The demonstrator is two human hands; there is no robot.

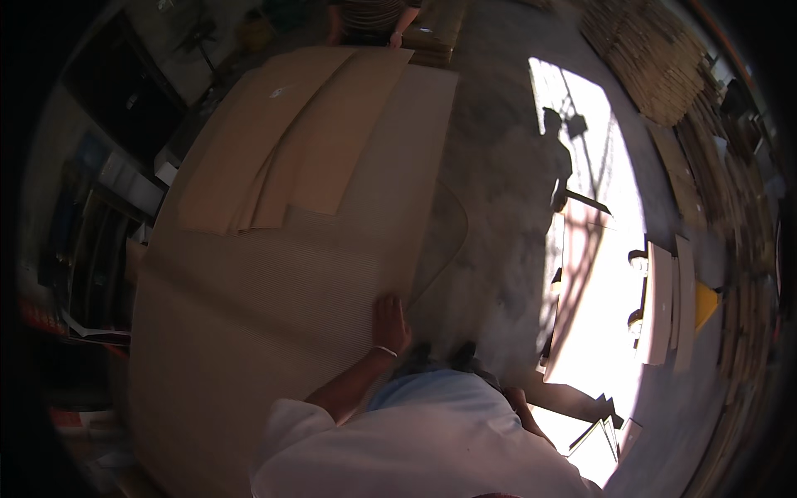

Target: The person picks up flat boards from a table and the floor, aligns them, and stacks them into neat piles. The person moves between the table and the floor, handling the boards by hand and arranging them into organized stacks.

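My left hand (390,322) lies with fingers stretched out on the right edge of a large ribbed cardboard sheet (274,315); it grips nothing. Farther along, several smooth brown cardboard sheets (324,149) overlap on top of that sheet, their near ends uneven. Low beside my right hip is my right hand (516,398), dim and partly covered by my shirt, so its fingers cannot be made out. A thin dark cord or strap (465,220) curves beyond the sheet's right edge.
Another person (374,21) stands at the far end of the sheets. Cardboard stacks (647,58) line the right side, with upright boards (660,303) and a yellow piece (706,305) nearer. Bright sunlight (594,332) falls on the floor. Dark shelving (95,257) stands at left.
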